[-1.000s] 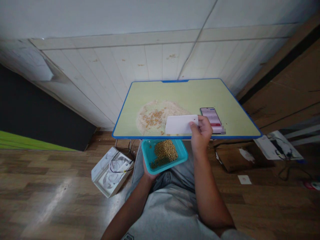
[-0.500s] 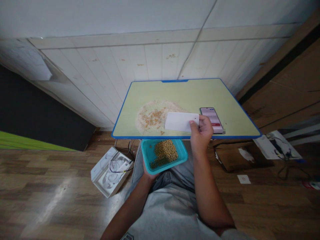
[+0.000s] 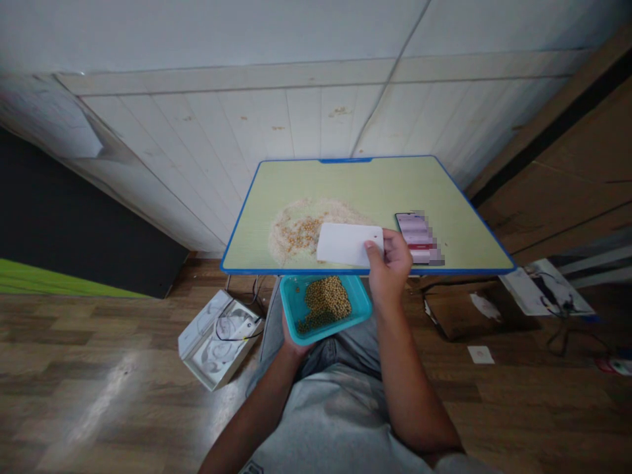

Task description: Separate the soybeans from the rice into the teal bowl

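My right hand [image 3: 390,263] pinches a flat white card [image 3: 348,244] by its right end and holds it over the near part of a green table with a blue rim [image 3: 365,270]. The card's left end reaches a pile of white rice mixed with yellow beans [image 3: 301,230]. My left hand [image 3: 289,339] holds a teal square dish [image 3: 296,303] from below, just under the table's near edge. A heap of yellow beans [image 3: 326,299] fills the dish.
A phone [image 3: 417,237] lies on the table right of my hand. An open white box with cables [image 3: 220,336] sits on the wooden floor to the left. Cardboard [image 3: 469,309] and papers [image 3: 548,289] lie to the right. A white panelled wall stands behind the table.
My right hand has slid the white card a little to the left, over the edge of the rice pile. The dish has stayed in place.
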Demonstrator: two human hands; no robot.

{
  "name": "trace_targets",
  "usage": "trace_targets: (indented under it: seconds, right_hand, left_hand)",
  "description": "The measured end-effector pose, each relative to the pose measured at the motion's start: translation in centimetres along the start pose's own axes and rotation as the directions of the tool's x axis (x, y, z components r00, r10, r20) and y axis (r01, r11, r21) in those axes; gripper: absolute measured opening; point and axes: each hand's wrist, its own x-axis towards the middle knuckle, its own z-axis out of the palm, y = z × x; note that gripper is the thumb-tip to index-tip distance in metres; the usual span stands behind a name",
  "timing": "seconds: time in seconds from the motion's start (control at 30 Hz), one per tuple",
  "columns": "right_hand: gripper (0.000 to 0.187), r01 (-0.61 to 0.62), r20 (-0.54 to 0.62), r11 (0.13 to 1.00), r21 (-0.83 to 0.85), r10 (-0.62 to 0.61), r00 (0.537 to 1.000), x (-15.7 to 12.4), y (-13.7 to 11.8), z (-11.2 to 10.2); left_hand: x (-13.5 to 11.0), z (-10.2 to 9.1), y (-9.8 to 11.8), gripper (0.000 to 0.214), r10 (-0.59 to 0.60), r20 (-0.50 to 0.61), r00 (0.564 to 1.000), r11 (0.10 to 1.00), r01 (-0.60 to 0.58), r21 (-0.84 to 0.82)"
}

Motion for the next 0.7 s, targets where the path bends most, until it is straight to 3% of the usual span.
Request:
trace_targets:
  seconds: [0.17,0.43,0.7]
  right_hand:
    - [0.02,0.005,-0.036,1.0,-0.023,-0.005,0.999,0.3,0.6,-0.3]
    - [0.016,-0.02,0.043,1.0,-0.024,0.021,0.999,-0.2,0.7,0.0]
    - [0.016,-0.027,0.063,0.999,-0.041,0.029,0.998,-0.2,0.6,-0.1]
  left_hand:
    - [0.6,-1.8,-0.2,0.072,-0.103,-0.067,0.992,0.992,0.098,-0.075]
    - [0.4,-0.5,-0.3,0.074,-0.076,0.017,0.997,0.993,0.077,-0.085]
    - [0.6,-0.9,-0.2,0.073,-0.093,0.05,0.994,0.992,0.096,-0.076]
